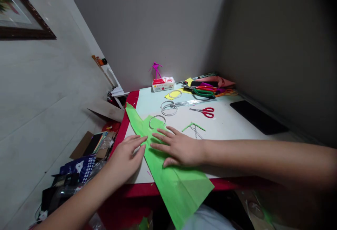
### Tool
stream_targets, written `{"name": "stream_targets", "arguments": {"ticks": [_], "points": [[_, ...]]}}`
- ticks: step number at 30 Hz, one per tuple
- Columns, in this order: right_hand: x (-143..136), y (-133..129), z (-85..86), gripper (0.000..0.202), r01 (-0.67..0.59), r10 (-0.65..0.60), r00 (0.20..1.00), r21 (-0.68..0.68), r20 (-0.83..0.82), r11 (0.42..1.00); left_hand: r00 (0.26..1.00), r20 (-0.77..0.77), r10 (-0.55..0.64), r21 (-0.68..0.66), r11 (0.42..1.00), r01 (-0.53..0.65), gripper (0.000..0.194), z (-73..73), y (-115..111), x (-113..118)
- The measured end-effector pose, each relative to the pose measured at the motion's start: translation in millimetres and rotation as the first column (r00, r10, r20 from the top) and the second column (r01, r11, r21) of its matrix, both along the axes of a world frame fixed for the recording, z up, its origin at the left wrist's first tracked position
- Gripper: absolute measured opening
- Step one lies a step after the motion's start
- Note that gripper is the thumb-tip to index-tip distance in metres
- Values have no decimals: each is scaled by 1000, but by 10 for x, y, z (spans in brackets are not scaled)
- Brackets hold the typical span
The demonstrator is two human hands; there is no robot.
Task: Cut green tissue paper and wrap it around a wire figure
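Note:
A long sheet of bright green crepe-like paper (179,181) lies aslant on the table, its near end hanging over the front edge. My right hand (176,146) is flat on the sheet with its fingers spread. At the sheet's left edge my left hand (131,151) touches down, thumb and index finger apart with a gap between them. Just beyond my fingers a pale ring (157,117), with a gap in it, rests on the green paper. To the right is a small bent green-wrapped wire piece (193,125) with twisted bare wire, partly hidden behind my right forearm.
Red-handled scissors (207,112), overlapping rings (169,109) and a black phone-like slab (258,117) lie on the white table. Behind are a small box (163,85) bearing a magenta wire figure (156,69), and green-handled pliers (203,92). Grey panels (158,23) stand around the back and right.

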State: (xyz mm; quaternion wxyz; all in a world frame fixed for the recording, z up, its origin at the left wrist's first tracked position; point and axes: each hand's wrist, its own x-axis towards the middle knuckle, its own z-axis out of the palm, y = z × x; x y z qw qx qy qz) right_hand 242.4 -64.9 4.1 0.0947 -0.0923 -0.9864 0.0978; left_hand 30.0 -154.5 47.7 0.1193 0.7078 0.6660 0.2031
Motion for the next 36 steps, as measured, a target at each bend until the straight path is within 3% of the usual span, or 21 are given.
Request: {"name": "stream_targets", "arguments": {"ticks": [3, 6, 9, 12, 14, 17, 22, 24, 26, 29, 31, 33, 36], "points": [[174, -248, 6, 66, 29, -30, 1000, -91, -8, 995, 960, -277, -49, 105, 991, 81, 47, -226, 300, -40], [375, -351, -57, 66, -19, 21, 1000, -96, 11, 995, 943, -328, -58, 106, 990, 98, 56, -426, 523, -88], [578, -296, -84, 68, -37, 37, 999, -68, 1, 997, 931, -361, -63, 71, 993, 95, 64, -569, 616, -101], [767, -205, -68, 73, 174, -174, 985, -44, -4, 984, 919, -389, -67, 36, 995, 88, 67, -669, 610, -80], [868, -137, -73, 77, 373, -372, 928, -24, 22, 928, 912, -406, -55, 23, 997, 71, 69, -720, 592, -65], [943, 52, -118, 82, 473, -469, 877, -12, 105, 881, 903, -429, -14, 24, 999, 27, 75, -770, 581, -56], [813, 533, -80, 73, 526, -524, 839, 30, 148, 850, 883, -468, 44, 23, 999, -38, 80, -790, 575, -32], [712, 540, 4, 71, 581, -582, 805, 46, 114, 813, 874, -481, 66, 21, 998, -64, 80, -794, 562, -17], [627, 333, 86, 72, 575, -578, 812, 53, 85, 816, 867, -491, 83, 18, 996, -85, 80, -799, 552, -11], [581, -214, 112, 78, 398, -392, 915, -59, 99, 915, 867, -494, 65, -10, 997, -81, 81, -785, 558, -34], [604, -507, 50, 84, 314, -293, 945, -158, 142, 936, 872, -489, 26, -43, 998, -54, 82, -733, 568, -62], [656, -603, -35, 86, 300, -266, 948, -215, 173, 929, 875, -483, -30, -65, 998, -2, 82, -634, 564, -68], [774, -416, -97, 83, 261, -227, 958, -206, 174, 943, 864, -477, -159, -10, 984, 176, 76, -442, 520, 41]]}}
